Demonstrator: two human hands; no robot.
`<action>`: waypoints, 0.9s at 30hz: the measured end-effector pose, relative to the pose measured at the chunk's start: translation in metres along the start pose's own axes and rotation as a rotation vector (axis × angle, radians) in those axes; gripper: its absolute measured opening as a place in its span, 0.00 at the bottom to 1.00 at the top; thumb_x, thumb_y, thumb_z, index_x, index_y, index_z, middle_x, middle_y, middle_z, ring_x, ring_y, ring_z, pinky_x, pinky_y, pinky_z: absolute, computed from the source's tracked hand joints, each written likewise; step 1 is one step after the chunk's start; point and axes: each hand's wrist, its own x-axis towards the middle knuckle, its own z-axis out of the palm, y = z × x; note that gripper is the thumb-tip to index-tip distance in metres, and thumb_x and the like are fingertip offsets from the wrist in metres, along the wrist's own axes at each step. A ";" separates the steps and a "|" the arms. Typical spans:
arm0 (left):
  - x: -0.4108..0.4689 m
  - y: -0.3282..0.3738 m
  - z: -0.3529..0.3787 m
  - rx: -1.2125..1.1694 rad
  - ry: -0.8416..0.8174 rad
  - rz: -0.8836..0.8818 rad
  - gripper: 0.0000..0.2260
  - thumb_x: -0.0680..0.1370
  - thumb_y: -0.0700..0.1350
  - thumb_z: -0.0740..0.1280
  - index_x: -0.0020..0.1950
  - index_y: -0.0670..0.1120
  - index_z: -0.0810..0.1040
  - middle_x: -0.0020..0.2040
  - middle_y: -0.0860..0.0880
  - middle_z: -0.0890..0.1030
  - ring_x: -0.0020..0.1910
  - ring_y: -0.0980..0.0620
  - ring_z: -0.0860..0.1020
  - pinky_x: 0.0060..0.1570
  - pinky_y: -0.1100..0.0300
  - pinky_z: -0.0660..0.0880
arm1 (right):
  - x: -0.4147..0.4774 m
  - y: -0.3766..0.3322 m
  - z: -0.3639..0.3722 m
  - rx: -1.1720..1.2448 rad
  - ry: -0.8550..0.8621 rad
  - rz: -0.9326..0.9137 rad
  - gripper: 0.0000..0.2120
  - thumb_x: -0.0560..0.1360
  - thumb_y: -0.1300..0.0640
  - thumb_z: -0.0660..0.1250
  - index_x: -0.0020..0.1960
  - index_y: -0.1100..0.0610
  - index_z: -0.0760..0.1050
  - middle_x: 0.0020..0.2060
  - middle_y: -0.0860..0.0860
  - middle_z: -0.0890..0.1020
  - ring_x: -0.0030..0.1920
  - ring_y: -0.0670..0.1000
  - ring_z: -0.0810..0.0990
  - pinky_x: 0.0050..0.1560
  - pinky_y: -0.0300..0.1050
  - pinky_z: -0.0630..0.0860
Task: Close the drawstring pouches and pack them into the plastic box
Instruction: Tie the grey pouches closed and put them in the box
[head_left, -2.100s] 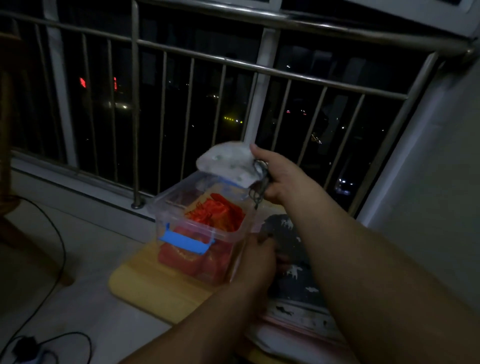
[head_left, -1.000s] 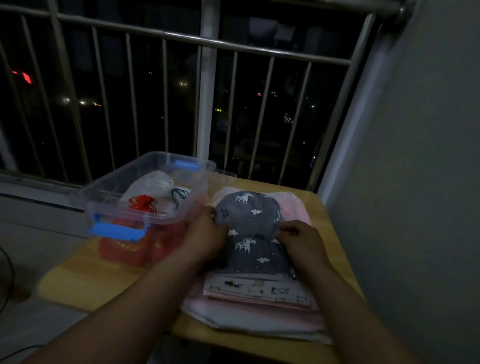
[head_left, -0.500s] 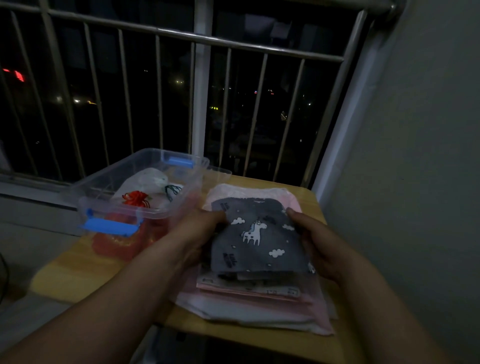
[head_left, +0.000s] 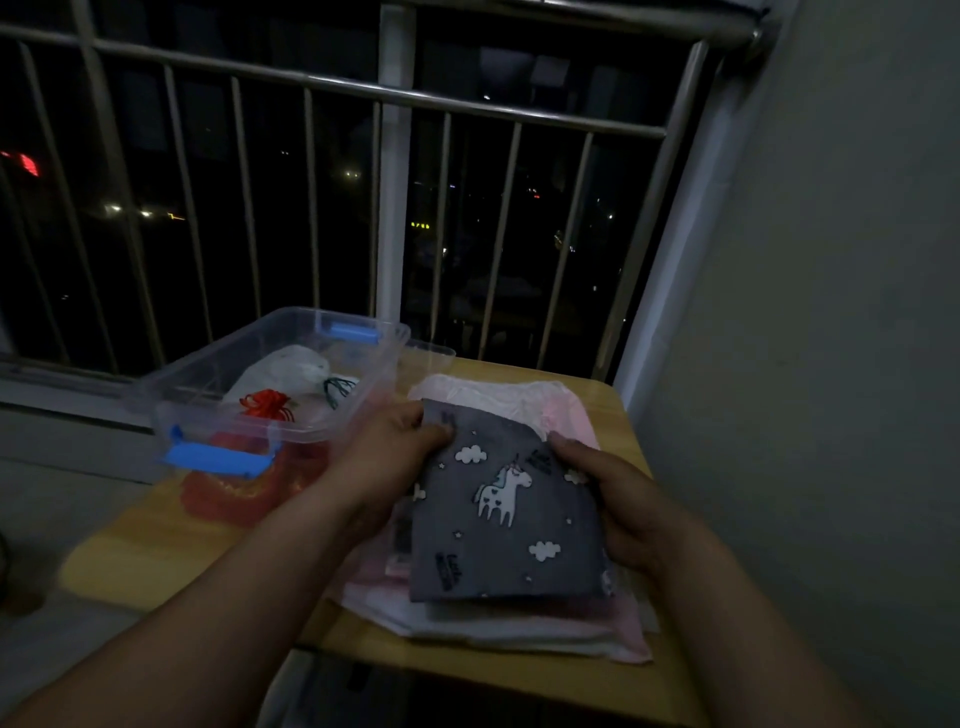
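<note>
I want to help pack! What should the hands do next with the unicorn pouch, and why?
Probably draw its top shut. The left hand and right hand pinch the grey pouch by its upper corners; its top edge lies flat, not gathered, so it isn't ready for the box.

**Cloth, plastic, metal, wood**

The dark grey cloth pouch printed with white unicorns and clouds (head_left: 506, 512) is looking soft and matt. The transparent plastic box with blue clips (head_left: 363, 358) is showing glossy walls. The silvery metal railing bars (head_left: 467, 108) are catching a dull sheen. The pale yellow tabletop (head_left: 150, 545) is reading as smooth and matt, possibly laminated wood in this dim light. The pink and white stack of flat pouches (head_left: 519, 629) is appearing matt too.
</note>
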 end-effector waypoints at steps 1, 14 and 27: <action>-0.001 0.000 0.000 -0.046 -0.016 -0.057 0.09 0.83 0.37 0.62 0.55 0.42 0.82 0.48 0.40 0.87 0.46 0.41 0.85 0.45 0.52 0.81 | 0.002 0.000 0.003 0.007 0.028 0.013 0.17 0.80 0.55 0.69 0.63 0.63 0.81 0.59 0.63 0.85 0.57 0.61 0.84 0.64 0.58 0.78; 0.008 -0.014 0.004 -0.237 -0.122 -0.246 0.13 0.81 0.33 0.63 0.62 0.42 0.81 0.57 0.36 0.85 0.54 0.37 0.84 0.58 0.45 0.81 | -0.002 -0.001 -0.007 -0.007 0.034 -0.009 0.16 0.81 0.52 0.67 0.64 0.61 0.81 0.62 0.63 0.83 0.63 0.62 0.82 0.65 0.56 0.78; 0.014 -0.016 0.015 -0.119 -0.092 -0.129 0.13 0.85 0.43 0.62 0.60 0.38 0.83 0.54 0.37 0.86 0.57 0.36 0.83 0.60 0.46 0.79 | 0.005 0.002 0.000 -0.076 0.178 -0.177 0.16 0.84 0.53 0.63 0.61 0.62 0.83 0.57 0.61 0.86 0.56 0.60 0.85 0.59 0.54 0.81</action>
